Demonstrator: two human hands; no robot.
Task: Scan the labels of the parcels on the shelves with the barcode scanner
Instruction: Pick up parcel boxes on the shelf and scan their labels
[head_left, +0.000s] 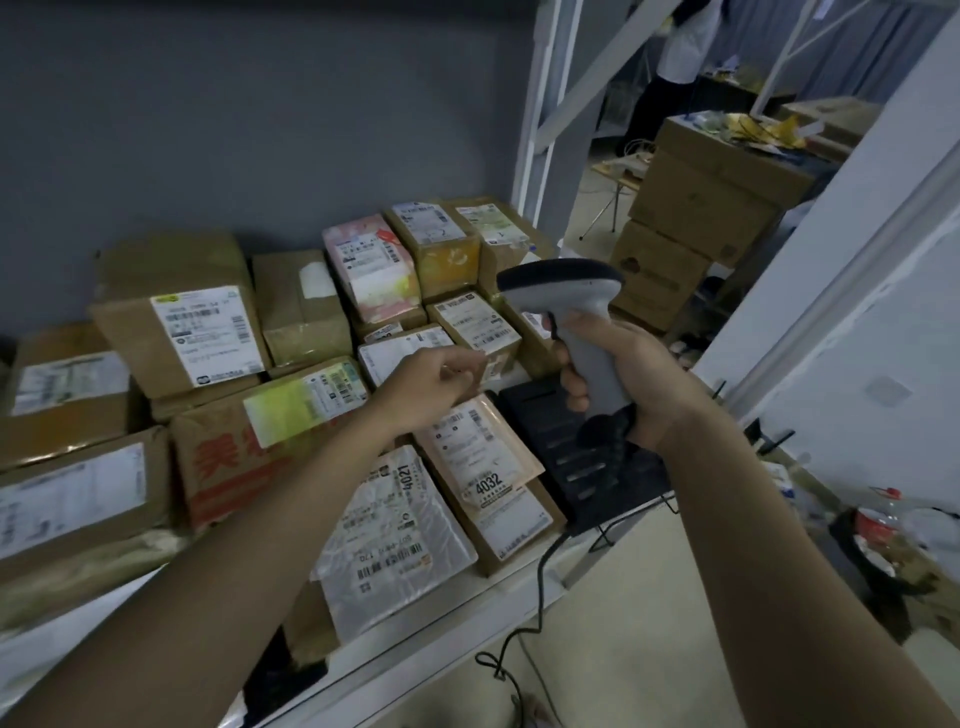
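Note:
Several labelled parcels lie on a white shelf (467, 616): brown cartons (182, 317), a pink box (371, 270), a clear-wrapped packet (395, 535) and an envelope marked 4032 (475, 454). My right hand (618, 379) grips the handle of a grey barcode scanner (563, 286), whose dark head points left over the small boxes at the shelf's right end. Its black cable (540, 571) hangs down past the shelf edge. My left hand (434, 382) hovers with fingers loosely curled above a small box's label (400, 356), holding nothing I can see.
A black slotted device (576, 457) sits at the shelf's right end. A white upright post (535, 130) stands behind. Stacked cartons (701, 208) and a person (685, 41) are in the far room. A bin with rubbish (883, 540) is on the floor, right.

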